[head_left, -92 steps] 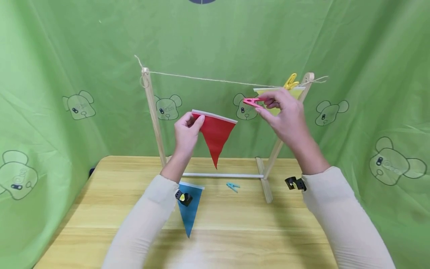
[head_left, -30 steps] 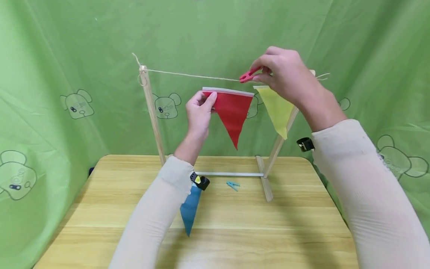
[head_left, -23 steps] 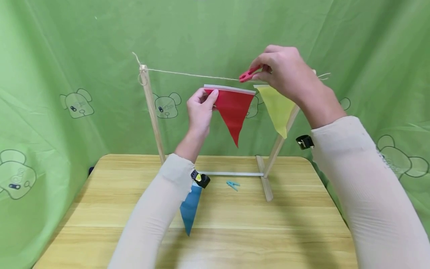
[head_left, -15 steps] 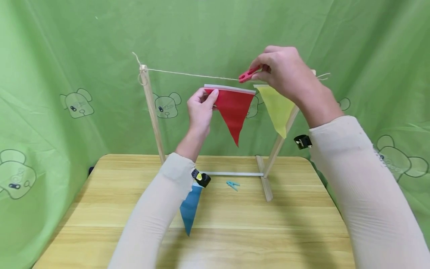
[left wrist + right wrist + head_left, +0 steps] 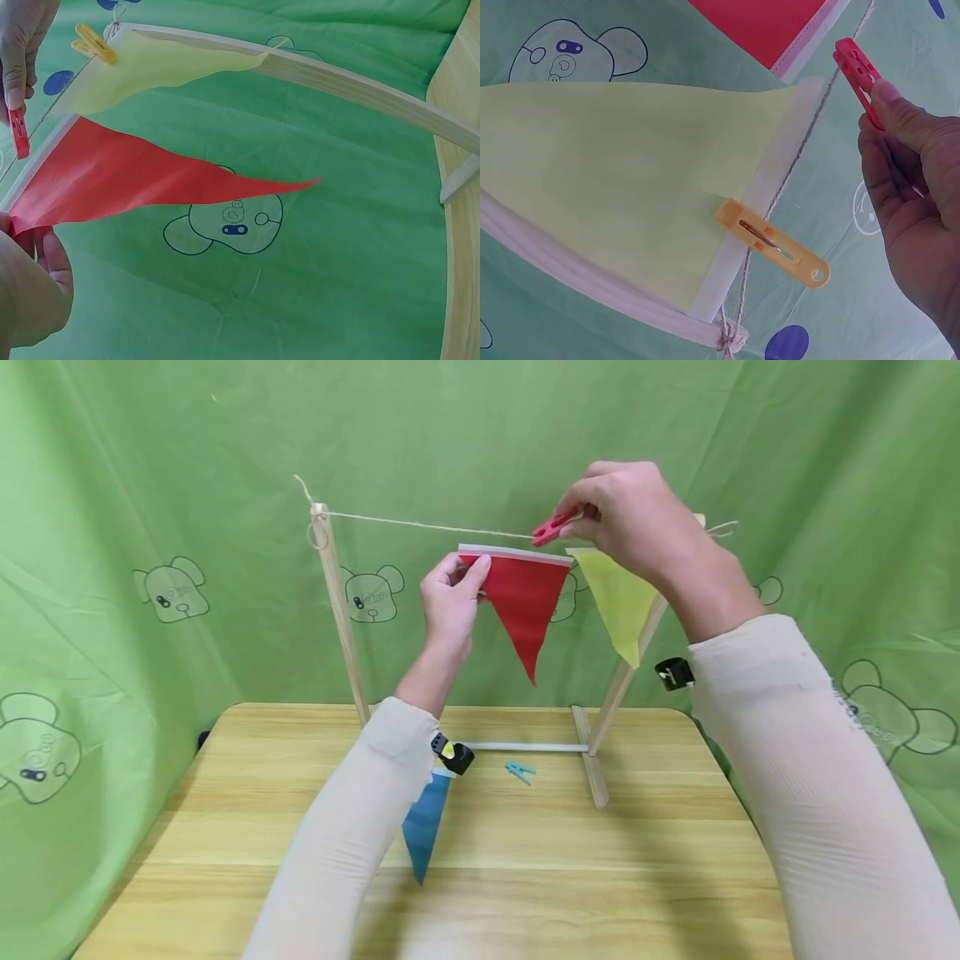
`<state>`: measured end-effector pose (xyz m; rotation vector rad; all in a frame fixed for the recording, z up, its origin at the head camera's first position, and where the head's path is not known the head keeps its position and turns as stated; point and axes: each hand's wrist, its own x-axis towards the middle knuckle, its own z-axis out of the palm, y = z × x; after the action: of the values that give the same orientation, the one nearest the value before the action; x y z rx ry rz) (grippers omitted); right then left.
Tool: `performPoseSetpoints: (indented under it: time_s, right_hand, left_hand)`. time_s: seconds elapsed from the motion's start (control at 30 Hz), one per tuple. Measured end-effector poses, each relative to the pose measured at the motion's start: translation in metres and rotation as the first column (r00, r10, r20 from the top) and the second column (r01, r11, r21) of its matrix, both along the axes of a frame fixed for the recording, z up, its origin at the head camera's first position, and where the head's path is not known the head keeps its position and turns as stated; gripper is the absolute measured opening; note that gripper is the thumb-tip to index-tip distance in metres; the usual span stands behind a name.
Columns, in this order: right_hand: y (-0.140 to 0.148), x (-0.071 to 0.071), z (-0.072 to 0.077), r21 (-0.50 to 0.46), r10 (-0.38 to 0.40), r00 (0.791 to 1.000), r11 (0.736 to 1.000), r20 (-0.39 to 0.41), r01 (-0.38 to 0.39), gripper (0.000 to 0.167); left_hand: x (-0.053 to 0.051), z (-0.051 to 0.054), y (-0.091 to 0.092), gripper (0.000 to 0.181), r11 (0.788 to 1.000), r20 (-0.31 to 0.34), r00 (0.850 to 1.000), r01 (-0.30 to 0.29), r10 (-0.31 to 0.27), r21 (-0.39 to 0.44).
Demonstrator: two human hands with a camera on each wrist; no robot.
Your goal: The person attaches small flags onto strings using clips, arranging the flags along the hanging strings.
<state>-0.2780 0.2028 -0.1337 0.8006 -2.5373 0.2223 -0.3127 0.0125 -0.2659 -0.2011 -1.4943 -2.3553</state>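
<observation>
Red pennant (image 5: 529, 597) raised nearer string (image 5: 420, 524), left grip (image 5: 452, 608) pinching it (right grip (image 5: 630, 518) pinching red peg (image 5: 550, 530)).

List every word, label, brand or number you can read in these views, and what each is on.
No text reads clearly in any view.
Animal faces on the green curtain: letter-like marks, too small and blurred to read.
Red pennant, yellow pennant, blue pennant: no lettering seen; the blue one is partly covered.
Red peg, yellow peg, blue peg: no lettering seen.

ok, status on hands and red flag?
Left fingers pinch red flag, unclipped; right fingers pinch red clip at string. Yellow flag hangs alongside. No obstruction visible.
</observation>
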Motion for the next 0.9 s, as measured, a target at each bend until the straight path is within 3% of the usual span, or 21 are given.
performPoseSetpoints:
  time_s: [0.9]
  right_hand:
    - [-0.0058, -0.0057, -0.0038, 0.079, 0.039, 0.999, 0.996, 0.035, -0.042, 0.014]
  left_hand:
    - [-0.0013, 0.0055, 0.0030, 0.009, 1.000, -0.003, 1.000, 0.007, -0.007, 0.017]
